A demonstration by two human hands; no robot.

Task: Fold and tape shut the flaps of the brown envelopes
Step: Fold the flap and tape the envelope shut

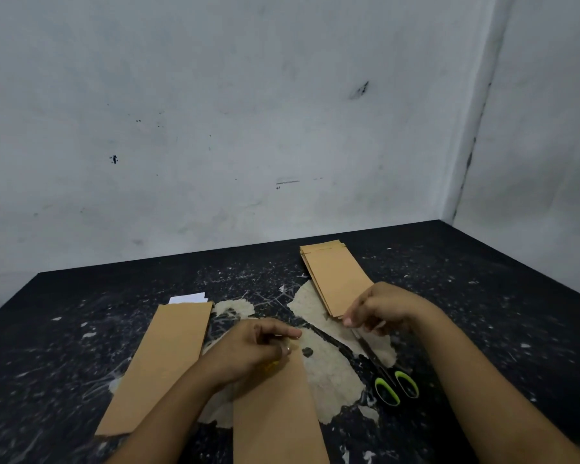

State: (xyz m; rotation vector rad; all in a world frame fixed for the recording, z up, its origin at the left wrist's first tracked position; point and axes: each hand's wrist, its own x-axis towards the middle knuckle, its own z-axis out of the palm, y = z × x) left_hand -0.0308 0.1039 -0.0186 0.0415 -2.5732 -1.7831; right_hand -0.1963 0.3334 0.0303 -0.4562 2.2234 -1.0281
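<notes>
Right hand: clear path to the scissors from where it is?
Probably yes. The right hand hovers at the near end of the envelope stack, and the scissors lie just nearer on the table, handles uncovered. Nothing sits between them; the left hand is off to the side.

Left hand (252,349) rests, fingers curled, on the top end of the nearest envelope (275,410); right hand (379,309) pinches something unclear beside the envelope stack (335,276); another envelope (161,360) at left; scissors (375,363) lie on the scuffed dark surface (499,313).
</notes>
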